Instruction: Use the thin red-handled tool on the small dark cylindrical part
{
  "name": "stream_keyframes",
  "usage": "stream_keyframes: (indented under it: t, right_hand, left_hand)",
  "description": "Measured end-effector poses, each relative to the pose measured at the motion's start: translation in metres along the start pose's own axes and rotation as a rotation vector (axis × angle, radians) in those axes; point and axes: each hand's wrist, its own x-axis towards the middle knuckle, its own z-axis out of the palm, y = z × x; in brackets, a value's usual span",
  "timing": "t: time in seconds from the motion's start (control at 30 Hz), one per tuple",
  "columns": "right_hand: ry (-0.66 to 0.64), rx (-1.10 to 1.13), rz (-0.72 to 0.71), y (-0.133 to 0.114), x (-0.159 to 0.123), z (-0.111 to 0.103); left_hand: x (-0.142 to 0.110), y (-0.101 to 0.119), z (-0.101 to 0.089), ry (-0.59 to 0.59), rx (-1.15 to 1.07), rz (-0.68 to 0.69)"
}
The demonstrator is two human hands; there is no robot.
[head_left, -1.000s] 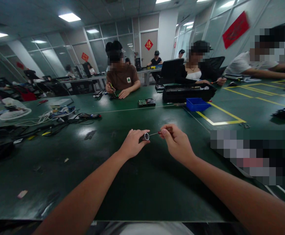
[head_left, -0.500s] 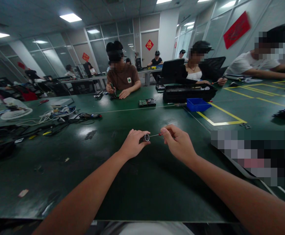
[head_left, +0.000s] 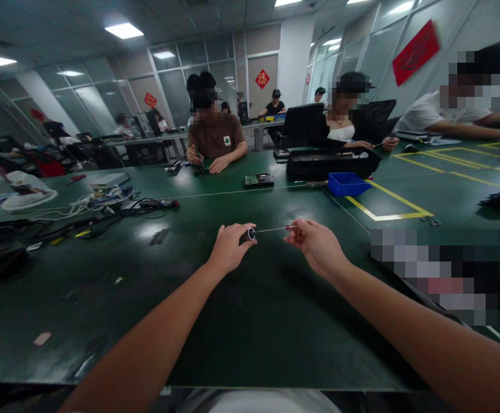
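My left hand [head_left: 229, 248] is closed around a small dark cylindrical part [head_left: 250, 234] with a pale ring at its end, which faces right and toward me. In my right hand [head_left: 319, 244], fingers and thumb pinch the red handle of a screwdriver [head_left: 271, 229]. Its thin metal shaft runs left, with the tip at the cylinder's ringed end; whether it touches inside is too small to tell. Both hands are held above the green table [head_left: 250, 332].
A green circuit-board unit [head_left: 258, 180], a blue bin [head_left: 348, 184] and a long black tray [head_left: 331, 165] stand farther back. Cables [head_left: 104, 209] and a dark pen-like tool [head_left: 159, 203] lie to the left. Across the table, a person in a brown shirt [head_left: 218, 135] works with a tool.
My left hand and the cylinder have shifted slightly left and up, and the cylinder has turned. My right hand has moved a little right, with its grip on the screwdriver handle changed.
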Motion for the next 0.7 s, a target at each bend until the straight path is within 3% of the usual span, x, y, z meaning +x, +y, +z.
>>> stream_keyframes:
  t: [0.33,0.7]
  right_hand:
    - [0.029,-0.67,-0.372,-0.008,-0.012,0.003]
    - [0.028,-0.919,-0.516,-0.015,-0.022,0.008]
  left_hand:
    - [-0.003,-0.004,0.006,-0.048,0.001,0.013]
    - [-0.003,-0.003,0.008,-0.095,-0.003,-0.016]
